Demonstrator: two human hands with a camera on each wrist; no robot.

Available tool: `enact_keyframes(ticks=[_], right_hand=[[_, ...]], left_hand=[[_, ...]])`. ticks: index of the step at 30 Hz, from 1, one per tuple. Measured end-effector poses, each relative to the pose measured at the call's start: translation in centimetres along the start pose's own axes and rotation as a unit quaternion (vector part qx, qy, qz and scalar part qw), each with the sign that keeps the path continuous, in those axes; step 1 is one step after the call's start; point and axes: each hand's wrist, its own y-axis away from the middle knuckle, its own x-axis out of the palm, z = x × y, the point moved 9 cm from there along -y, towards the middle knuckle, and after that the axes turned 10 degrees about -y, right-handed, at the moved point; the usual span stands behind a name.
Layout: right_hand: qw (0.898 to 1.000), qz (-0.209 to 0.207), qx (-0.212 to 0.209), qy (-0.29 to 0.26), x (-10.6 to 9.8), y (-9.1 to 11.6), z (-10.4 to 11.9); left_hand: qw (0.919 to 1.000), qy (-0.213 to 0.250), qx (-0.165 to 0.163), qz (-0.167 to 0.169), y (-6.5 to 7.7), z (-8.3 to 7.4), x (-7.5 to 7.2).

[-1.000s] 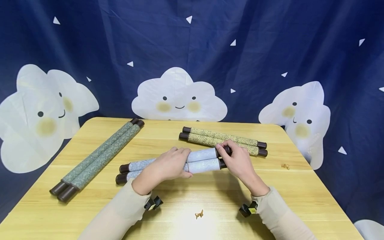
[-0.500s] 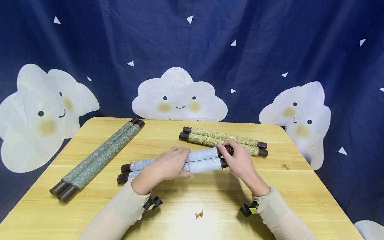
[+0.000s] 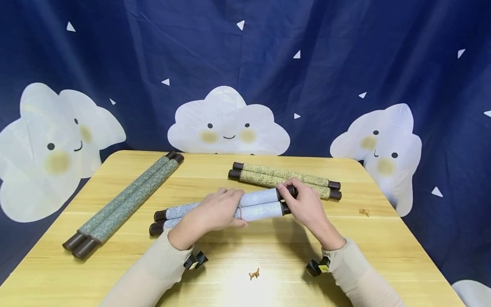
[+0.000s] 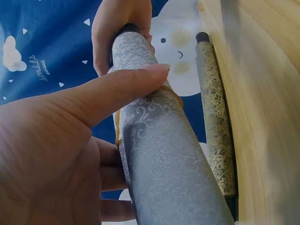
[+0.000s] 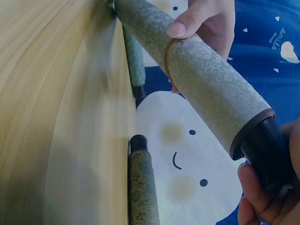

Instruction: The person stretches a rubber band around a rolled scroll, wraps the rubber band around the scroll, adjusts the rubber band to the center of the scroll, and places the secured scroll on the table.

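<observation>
A light blue hanging scroll, rolled from both ends into two side-by-side rolls with dark end knobs, slants across the table's middle, its right end raised. My left hand grips it near the middle, thumb over the near roll in the left wrist view. Beside that thumb, a brown rubber band circles the rolls. At the right end, my right hand holds the dark knob between thumb and fingers. The far roll is mostly hidden in both wrist views.
A green double-rolled scroll lies slanted on the left of the wooden table. A yellow patterned one lies behind my right hand. Loose brown rubber bands are at the front, and more bands at the right.
The blue scroll has shifted very slightly to the right, along with my right hand. My left hand keeps its place and grip.
</observation>
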Motion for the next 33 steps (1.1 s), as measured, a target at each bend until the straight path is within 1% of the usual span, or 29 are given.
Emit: enact_keyframes(ticks=[9,17,21,28,33], right_hand=[[1.000,0.006,0.007,-0.006,0.4,0.1,-0.4],[1.000,0.020,0.010,-0.006,1.2,0.2,-0.8],[1.000,0.017,0.010,-0.004,1.1,0.3,-0.8],[1.000,0.014,0.019,0.002,0.9,0.2,-0.5],[1.000,0.011,0.023,0.001,0.6,0.2,-0.5]], left_hand=[[0.9999,-0.007,-0.005,0.005,-0.1,0.0,0.4],[0.9999,-0.009,-0.001,0.013,-0.1,-0.1,0.6],[0.9998,-0.005,0.001,0.016,-0.2,0.0,0.8],[0.9997,0.010,0.007,0.022,-0.1,0.1,0.5],[0.9996,0.011,0.006,0.025,0.0,0.2,0.4]])
